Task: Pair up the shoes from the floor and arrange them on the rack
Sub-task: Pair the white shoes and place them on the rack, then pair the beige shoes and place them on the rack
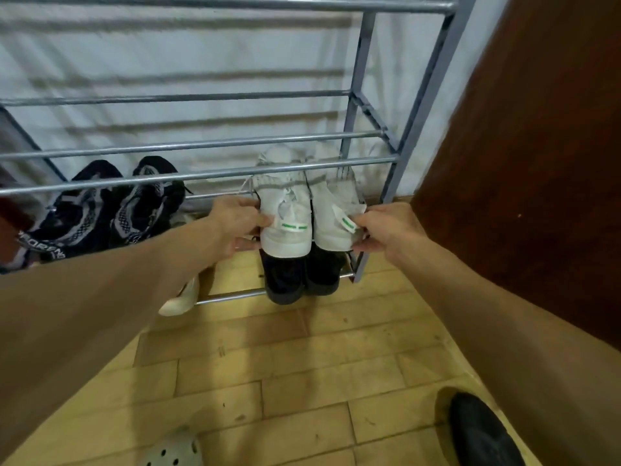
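Side by side on a middle shelf of the rack (376, 159), the two white sneakers (285, 210) look light and soft-sided, best taken by their firm heels, where the left hand (235, 227) and right hand (386, 230) each close a grip on one.

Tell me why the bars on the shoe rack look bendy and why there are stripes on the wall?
In the head view, the wide-angle lens bows the shoe rack bars, most near the edges; the stripes are soft shadows of those bars on the wall. The forearms at the frame's sides look smeared and stretched, while the white sneakers, held by the left hand and right hand, look sharper.
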Motion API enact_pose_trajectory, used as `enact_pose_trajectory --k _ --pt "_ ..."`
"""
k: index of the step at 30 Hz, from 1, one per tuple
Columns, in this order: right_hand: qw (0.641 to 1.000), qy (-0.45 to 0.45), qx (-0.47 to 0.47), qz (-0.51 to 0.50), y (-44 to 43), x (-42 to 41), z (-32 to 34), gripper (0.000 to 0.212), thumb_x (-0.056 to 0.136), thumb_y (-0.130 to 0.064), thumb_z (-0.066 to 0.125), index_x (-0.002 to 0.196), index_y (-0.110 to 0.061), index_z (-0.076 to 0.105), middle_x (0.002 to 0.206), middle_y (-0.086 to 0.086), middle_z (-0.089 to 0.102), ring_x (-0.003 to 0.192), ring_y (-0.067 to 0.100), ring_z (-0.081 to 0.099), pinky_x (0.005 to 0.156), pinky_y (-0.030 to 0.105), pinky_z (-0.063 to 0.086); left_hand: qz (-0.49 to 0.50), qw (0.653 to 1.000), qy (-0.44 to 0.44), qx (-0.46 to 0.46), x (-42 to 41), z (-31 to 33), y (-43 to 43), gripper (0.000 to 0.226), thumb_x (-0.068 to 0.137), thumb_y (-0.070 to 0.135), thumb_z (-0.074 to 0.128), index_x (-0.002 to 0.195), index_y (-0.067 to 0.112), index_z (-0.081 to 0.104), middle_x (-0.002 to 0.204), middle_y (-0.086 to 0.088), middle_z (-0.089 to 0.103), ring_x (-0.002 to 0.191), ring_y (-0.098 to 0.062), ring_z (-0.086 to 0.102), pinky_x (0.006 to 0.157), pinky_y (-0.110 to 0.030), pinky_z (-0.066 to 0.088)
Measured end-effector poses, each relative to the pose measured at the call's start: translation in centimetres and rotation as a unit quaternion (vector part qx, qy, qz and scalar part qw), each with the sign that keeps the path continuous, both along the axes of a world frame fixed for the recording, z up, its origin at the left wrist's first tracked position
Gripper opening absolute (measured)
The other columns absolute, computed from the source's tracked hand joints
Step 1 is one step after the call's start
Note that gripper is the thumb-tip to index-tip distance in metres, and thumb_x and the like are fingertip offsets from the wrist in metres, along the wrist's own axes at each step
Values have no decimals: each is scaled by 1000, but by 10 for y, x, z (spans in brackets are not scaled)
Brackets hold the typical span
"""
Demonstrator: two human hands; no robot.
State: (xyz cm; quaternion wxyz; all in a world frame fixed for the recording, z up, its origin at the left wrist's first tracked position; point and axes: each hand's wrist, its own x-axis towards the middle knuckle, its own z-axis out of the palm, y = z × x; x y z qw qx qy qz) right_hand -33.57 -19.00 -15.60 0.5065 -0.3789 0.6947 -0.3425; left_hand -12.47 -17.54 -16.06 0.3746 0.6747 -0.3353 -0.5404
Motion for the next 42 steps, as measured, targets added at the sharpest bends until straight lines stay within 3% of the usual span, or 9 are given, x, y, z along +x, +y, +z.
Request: enact_pose_trajectory --k 5,12,17,25,29,33,36,39,42 --pt "1000 15 -8 -6 -26 3 -22 9 81 -9 75 83 -14 69 102 9 68 95 28 69 69 38 61 4 1000 -2 7 -4 -20 -20 49 86 -3 62 133 6 50 118 -14 66 95 -27 67 63 -35 56" --pt "999 35 -6 34 -26 7 -35 34 86 -25 69 118 -14 65 120 8 65 105 29 64 68 35 56 -39 998 -42 21 -8 -20 -18 37 93 6 56 129 10 56 121 -11 64 108 -26 61 79 -35 55" --pt "996 59 -18 72 2 2 -18 35 97 -26 53 126 -7 58 125 11 58 112 30 58 93 45 54 -46 998 -44 22 -10 9 15 8 96 12 51 98 16 57 104 -6 58 101 -22 54 75 -31 52" --pt "959 198 -16 204 98 -41 32 36 97 -24 54 125 -3 60 121 13 62 111 31 61 90 42 56 -137 980 -144 -6 -36 72 101 31 93 19 54 123 11 55 123 -10 56 108 -24 57 78 -33 48" --pt "906 276 19 319 164 -82 63 34 99 -25 51 128 -9 60 125 8 60 108 29 62 85 39 57 -326 895 -296 -68 -86 103 172 17 93 16 53 102 6 64 103 -8 60 96 -19 55 81 -25 40" --pt "883 312 50 347 229 -136 76 34 99 -29 51 127 -12 60 117 4 64 95 19 63 76 28 56 -494 799 -336 -62 -139 132 237 37 96 27 50 128 9 57 132 -4 56 122 -19 52 93 -23 39" --pt "909 284 68 296 275 -172 68 32 99 -25 51 124 -8 62 99 1 65 79 13 61 67 24 52 -519 794 -303 -90 -178 138 275 34 97 29 47 120 8 62 118 -4 63 108 -20 60 91 -29 46" --pt "928 245 115 255 330 -201 60 34 98 -26 52 126 -10 61 110 9 66 92 19 64 77 31 53 -517 818 -241 -74 -215 120 314 21 95 27 49 107 17 63 111 -4 64 100 -21 64 93 -34 50" --pt "942 216 143 212 379 -227 44 34 96 -23 55 125 -6 62 97 9 65 91 24 64 69 30 54 -562 789 -235 -74 -244 87 349 8 94 23 49 94 23 57 92 -3 54 87 -16 53 79 -26 41"
